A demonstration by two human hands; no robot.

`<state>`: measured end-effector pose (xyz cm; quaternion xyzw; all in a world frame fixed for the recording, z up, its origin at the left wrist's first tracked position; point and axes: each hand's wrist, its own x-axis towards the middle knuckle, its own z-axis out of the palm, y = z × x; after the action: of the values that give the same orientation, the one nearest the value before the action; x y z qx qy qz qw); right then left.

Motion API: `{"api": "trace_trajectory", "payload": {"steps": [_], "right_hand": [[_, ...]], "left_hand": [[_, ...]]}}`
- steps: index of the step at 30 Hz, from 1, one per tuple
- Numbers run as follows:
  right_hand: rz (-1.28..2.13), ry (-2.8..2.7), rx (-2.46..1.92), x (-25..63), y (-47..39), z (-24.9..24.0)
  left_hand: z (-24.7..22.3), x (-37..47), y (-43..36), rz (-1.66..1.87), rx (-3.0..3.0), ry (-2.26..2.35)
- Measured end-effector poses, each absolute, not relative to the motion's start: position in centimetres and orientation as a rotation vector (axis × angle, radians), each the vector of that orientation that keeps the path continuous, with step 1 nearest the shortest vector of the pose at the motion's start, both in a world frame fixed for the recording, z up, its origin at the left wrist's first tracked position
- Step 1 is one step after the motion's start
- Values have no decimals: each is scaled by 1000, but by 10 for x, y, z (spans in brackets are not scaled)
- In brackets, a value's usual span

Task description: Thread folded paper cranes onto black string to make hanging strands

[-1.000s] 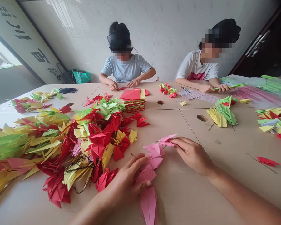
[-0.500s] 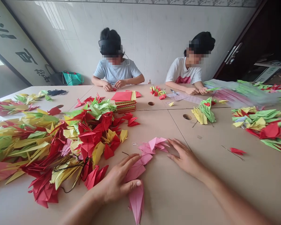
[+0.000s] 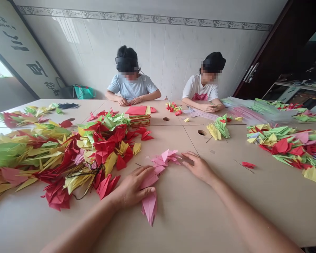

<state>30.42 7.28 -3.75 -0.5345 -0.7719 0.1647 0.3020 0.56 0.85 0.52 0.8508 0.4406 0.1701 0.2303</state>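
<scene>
A row of folded pink paper pieces (image 3: 150, 181) on the beige table (image 3: 186, 211) is apparently being arranged, partly covered by the left hand (image 3: 133, 187), whose grip cannot be told, with the right hand (image 3: 200, 169), fingers parted, held beside the far end, where gentle alignment seems needed.

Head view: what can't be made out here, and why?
Head view: part of the pointed, folded pink paper pieces, covered by the left hand; whether it grips them is unclear.
Head view: the left end of the large heap of red, yellow and green folded paper, cut off by the picture's edge.
Head view: print on the flat pale paper sheets, too small to read.
</scene>
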Motion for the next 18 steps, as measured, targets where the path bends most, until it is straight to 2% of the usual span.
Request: {"api": "trace_trajectory", "payload": {"steps": [13,14,18], "right_hand": [[495,-2053,-1418,299,59,-25],[533,-2042,-1433,299,52,-18],[1077,-1894,-1454,313,-7,20]], "left_hand": [[5,5,7,457,2332,1259],[5,5,7,460,2328,1259],[2,4,9,492,2310,1246]]}}
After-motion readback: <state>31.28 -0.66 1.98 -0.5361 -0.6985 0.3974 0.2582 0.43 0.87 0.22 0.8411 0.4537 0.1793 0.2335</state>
